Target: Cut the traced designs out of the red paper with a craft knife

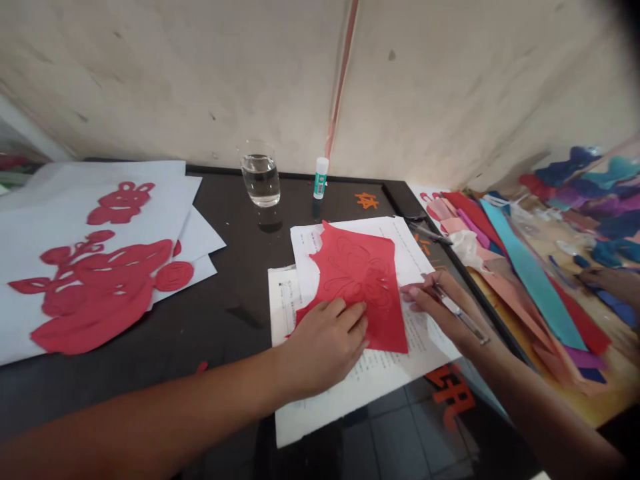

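A red paper sheet (pixel 360 277) with a partly cut pattern lies on white printed pages (pixel 360 380) on the dark table (pixel 235 267). My left hand (pixel 325 340) presses flat on the sheet's lower left corner, fingers stretched out. My right hand (pixel 440 303) is closed round a thin metal craft knife (pixel 457 310), its tip at the sheet's right edge.
A glass of water (pixel 260 175) and a glue stick (pixel 321 177) stand at the back. White sheets with red cut-outs (pixel 100 280) lie at the left. Coloured paper strips (pixel 530 273) pile up at the right. Orange cut characters (pixel 453 393) sit on the table.
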Demonstrator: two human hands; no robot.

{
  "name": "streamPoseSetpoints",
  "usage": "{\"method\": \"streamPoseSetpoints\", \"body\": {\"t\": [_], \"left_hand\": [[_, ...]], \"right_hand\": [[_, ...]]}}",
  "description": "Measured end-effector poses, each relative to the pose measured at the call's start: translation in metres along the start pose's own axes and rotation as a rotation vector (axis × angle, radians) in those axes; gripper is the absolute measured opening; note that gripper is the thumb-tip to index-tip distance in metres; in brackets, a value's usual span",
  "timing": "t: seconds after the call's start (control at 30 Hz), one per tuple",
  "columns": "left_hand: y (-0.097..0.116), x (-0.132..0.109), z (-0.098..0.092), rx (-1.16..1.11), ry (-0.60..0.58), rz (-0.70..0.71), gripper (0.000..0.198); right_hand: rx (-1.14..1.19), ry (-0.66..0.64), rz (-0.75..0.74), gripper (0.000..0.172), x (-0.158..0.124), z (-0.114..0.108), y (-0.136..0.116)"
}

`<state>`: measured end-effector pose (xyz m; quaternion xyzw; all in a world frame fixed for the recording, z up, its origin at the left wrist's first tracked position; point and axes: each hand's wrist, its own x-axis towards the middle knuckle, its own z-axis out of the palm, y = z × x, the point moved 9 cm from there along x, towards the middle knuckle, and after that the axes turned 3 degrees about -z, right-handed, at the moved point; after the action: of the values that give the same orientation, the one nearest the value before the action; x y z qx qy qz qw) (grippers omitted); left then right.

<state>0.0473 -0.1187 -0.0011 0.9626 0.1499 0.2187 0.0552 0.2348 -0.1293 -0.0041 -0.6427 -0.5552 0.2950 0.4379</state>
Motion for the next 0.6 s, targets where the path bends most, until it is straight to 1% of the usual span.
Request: {"method": "streamPoseSetpoints", "body": {"t": [0.03,0.1,0.17,0.2,0.23,0.3,0.33,0.4,0.43,0.47,0.5,0.53,0.57,0.6], "left_hand": [[0.001,0.0,-0.001,-0.003,0.002,0.001,0.035],[0.002,-0.001,0.0,0.001,-0.005,0.002,0.037],[0.002,-0.002,0.001,0.014,-0.017,0.0,0.037],[0.002,-0.002,0.002,0.018,-0.021,-0.001,0.037],[0.001,-0.002,0.003,0.02,-0.023,-0.001,0.036],[-0.002,-0.002,0.002,0.013,-0.021,-0.001,0.034],[-0.003,-0.001,0.0,0.006,-0.011,-0.002,0.033],[-0.001,-0.001,-0.008,-0.045,0.019,0.008,0.031],[0.004,-0.002,-0.013,-0.112,0.035,0.021,0.03],[0.01,-0.003,-0.018,-0.222,0.046,0.032,0.03],[0.016,-0.005,-0.021,-0.38,0.038,0.021,0.029],[0.022,-0.007,-0.02,-0.588,0.009,-0.021,0.029],[0.025,-0.009,-0.013,-0.841,-0.04,-0.123,0.028],[0.027,-0.013,0.002,-1.123,-0.136,-0.288,0.028]], "right_hand": [[0.066,0.054,0.068,0.025,-0.001,0.001,0.003],[0.278,0.154,0.271,0.038,-0.001,0.008,0.014],[0.416,0.167,0.399,0.051,0.003,0.019,0.019],[0.417,0.141,0.409,0.054,0.006,0.023,0.017],[0.372,0.109,0.381,0.055,0.01,0.025,0.013],[0.18,0.05,0.254,0.053,0.016,0.024,0.003],[0.073,0.037,0.18,0.051,0.018,0.023,-0.002],[-0.072,0.054,0.065,0.047,0.017,0.019,-0.01],[-0.078,0.087,0.038,0.046,0.016,0.018,-0.012],[-0.026,0.133,0.029,0.044,0.015,0.016,-0.013],[0.071,0.193,0.025,0.043,0.013,0.013,-0.014],[0.181,0.26,0.018,0.042,0.011,0.011,-0.016],[0.293,0.326,0.008,0.043,0.009,0.009,-0.018],[0.389,0.383,-0.006,0.045,0.006,0.008,-0.02]]}}
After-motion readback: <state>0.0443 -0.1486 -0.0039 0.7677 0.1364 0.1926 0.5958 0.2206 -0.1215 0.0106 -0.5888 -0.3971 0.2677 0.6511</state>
